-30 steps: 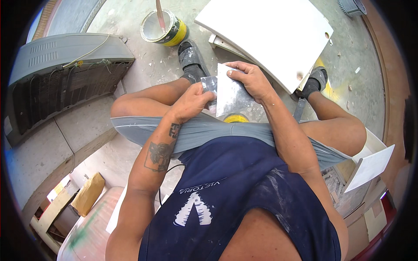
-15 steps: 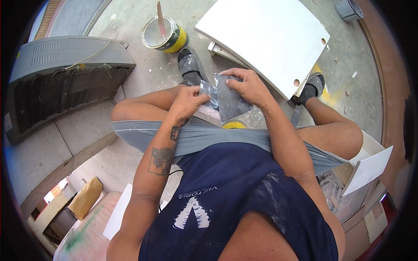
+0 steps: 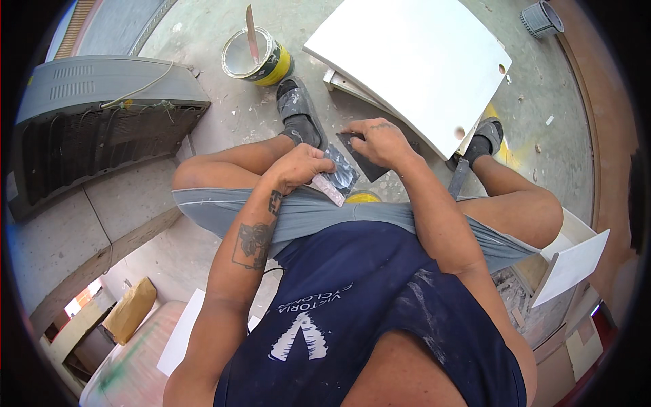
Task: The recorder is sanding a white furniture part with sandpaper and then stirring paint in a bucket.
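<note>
My left hand (image 3: pixel 304 167) is closed on a flat putty scraper (image 3: pixel 343 171), thumb on top. Its dark face is smeared with pale paste, and a pinkish-white strip runs along one edge. My right hand (image 3: pixel 385 144) grips a dark, thin, square-cornered scraper blade (image 3: pixel 369 165), fingers over its far edge. The two scrapers lie close side by side above my lap, with a narrow gap between them. Below them part of a yellow lid or can (image 3: pixel 363 197) shows; the rest is hidden by my shorts and the scrapers.
A white panel (image 3: pixel 407 61) with round holes lies ahead on other boards. An open paint can (image 3: pixel 280 64) with a stick in it stands at the far left. A grey bucket (image 3: pixel 541 19) is at the far right. A grey appliance casing (image 3: pixel 112 85) sits on a ledge to the left.
The left scraper has turned and moved right and nearer me, showing more of its paste-smeared face and pale strip. The right blade has tilted, so less of its face shows.
</note>
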Demonstrator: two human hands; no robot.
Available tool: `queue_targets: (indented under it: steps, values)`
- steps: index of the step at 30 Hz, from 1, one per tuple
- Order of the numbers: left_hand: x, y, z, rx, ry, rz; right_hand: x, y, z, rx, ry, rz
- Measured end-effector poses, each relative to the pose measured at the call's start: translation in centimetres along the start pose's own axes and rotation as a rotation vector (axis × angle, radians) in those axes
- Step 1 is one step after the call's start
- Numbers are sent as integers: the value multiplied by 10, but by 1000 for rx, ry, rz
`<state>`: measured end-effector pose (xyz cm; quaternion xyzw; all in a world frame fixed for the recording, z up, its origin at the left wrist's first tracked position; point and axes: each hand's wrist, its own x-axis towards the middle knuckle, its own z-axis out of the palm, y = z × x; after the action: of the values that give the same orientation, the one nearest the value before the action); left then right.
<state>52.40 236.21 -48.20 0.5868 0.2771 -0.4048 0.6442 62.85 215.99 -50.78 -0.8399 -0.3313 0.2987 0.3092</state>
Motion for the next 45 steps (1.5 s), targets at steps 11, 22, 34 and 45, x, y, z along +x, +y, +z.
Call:
queue_targets:
  steps: [11, 22, 34, 45]
  values:
    - [2, 4, 28, 893, 521, 394, 3, -6, -13, 94, 97, 160]
    - [18, -3, 40, 1050, 594, 435, -3, -9, 12, 74, 113, 99]
    - [-1, 6, 40, 919, 500, 345, 2, 0, -1, 106, 390, 122]
    - [14, 1, 29, 937, 643, 352, -1, 0, -2, 151, 107, 147]
